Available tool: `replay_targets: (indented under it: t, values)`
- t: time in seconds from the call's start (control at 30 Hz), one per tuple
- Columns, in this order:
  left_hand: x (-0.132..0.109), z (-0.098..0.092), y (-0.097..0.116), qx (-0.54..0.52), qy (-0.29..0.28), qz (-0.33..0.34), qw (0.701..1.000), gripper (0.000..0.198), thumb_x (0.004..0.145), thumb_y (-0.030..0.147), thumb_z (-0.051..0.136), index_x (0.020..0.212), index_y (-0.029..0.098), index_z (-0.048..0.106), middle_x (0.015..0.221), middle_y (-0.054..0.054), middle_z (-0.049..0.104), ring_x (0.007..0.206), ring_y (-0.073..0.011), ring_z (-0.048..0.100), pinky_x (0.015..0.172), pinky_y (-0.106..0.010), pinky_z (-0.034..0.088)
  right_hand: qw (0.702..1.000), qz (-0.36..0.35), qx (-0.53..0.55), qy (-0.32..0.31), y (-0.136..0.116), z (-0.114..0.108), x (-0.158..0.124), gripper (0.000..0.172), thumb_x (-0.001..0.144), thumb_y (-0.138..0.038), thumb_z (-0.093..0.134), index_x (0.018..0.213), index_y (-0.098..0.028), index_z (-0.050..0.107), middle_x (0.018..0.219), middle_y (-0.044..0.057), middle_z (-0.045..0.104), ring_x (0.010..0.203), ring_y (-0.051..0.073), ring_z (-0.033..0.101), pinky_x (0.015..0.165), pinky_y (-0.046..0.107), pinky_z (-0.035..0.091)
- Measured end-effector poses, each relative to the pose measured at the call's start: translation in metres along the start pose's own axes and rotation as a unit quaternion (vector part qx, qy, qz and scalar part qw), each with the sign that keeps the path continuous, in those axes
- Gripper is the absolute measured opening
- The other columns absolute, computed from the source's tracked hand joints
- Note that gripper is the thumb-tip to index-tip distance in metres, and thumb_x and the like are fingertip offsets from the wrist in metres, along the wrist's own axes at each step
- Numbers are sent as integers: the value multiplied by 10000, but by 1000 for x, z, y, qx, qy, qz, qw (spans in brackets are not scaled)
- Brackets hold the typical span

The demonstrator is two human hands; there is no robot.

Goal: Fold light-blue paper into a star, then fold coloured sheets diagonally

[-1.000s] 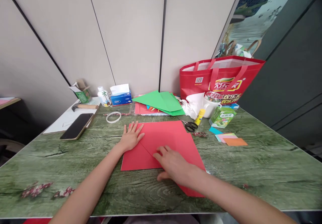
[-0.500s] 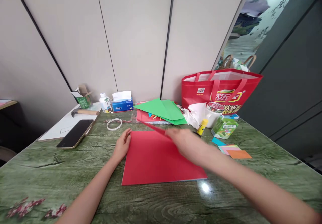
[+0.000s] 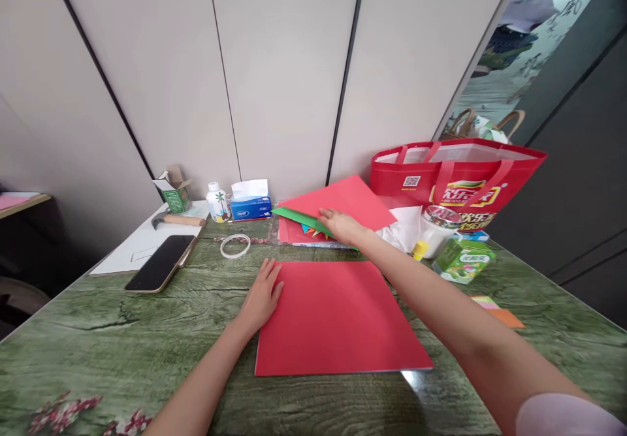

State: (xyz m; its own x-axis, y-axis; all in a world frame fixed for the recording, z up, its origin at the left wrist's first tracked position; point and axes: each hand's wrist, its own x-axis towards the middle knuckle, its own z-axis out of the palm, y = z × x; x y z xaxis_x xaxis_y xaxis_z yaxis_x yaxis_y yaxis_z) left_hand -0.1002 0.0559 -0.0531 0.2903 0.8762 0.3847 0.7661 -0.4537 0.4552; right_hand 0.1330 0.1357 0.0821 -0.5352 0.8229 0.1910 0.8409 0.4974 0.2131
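Observation:
A stack of red paper [image 3: 337, 318] lies flat on the table in front of me. My left hand [image 3: 263, 295] rests on its upper left edge, fingers stretched out and open. Farther back, a separate folded-looking red paper sheet [image 3: 345, 198] lies slanted over the green paper [image 3: 304, 220]. At the lower edge of that sheet is my right hand [image 3: 340, 224], closed on it with the thumb hidden. Below the green paper a red packet [image 3: 289, 232] shows in part.
Left of the papers are a white tape ring [image 3: 235, 247], a phone [image 3: 160, 263], a hammer [image 3: 179, 219], a bottle [image 3: 218, 202] and a tissue pack [image 3: 251, 207]. On the right stand a red bag [image 3: 455, 175], a jar [image 3: 439, 230], a green carton [image 3: 464, 260] and small coloured papers [image 3: 504, 317].
My right hand has carried the red sheet away from the stack to the back, where it now covers much of the green paper. My left hand stays at the stack's left edge.

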Motion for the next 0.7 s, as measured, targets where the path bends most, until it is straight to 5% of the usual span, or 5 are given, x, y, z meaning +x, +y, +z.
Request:
replay_targets:
  t: [0.17, 0.3, 0.37, 0.5, 0.7]
  values:
    - [-1, 3, 0, 12, 7, 9, 1000, 351, 853, 230, 390, 1167, 142, 522, 1269, -136, 506, 1245, -251, 381, 1015, -441, 330, 995, -83, 57, -10, -61, 12, -55, 263, 906, -205, 391, 1098, -172, 568, 1164, 92, 568, 1073, 174, 516, 903, 286, 405]
    - [0, 4, 1, -2, 52, -18, 998, 345, 840, 238, 407, 1143, 135, 533, 1309, -147, 460, 1262, -256, 353, 1024, -436, 317, 961, -210, 173, 43, -131, 11, -121, 521, 783, -576, 487, 1095, -163, 547, 1158, 103, 572, 1098, 258, 485, 902, 373, 418]
    - [2, 3, 2, -23, 74, -47, 996, 369, 832, 260, 420, 1164, 132, 516, 1332, -150, 436, 1273, -263, 334, 1036, -456, 285, 964, -214, 150, 48, -152, 14, -142, 486, 786, -505, 543, 1099, -133, 527, 1209, 127, 535, 1119, 280, 465, 901, 388, 418]
    - [4, -1, 1, -62, 76, -68, 993, 373, 823, 287, 418, 1156, 151, 517, 1249, -133, 532, 1185, -240, 460, 1034, -465, 279, 970, -212, 110, 37, -163, 23, -154, 336, 828, -311, 554, 1075, -88, 508, 1129, 161, 562, 1009, 254, 528, 782, 353, 471]
    - [5, -7, 2, -92, 105, -83, 987, 327, 798, 278, 425, 1067, 150, 560, 1127, -133, 607, 1062, -237, 550, 951, -438, 387, 969, -224, 99, 26, -163, 11, -154, 291, 818, -323, 565, 982, -87, 521, 882, 114, 603, 746, 221, 556, 486, 292, 437]
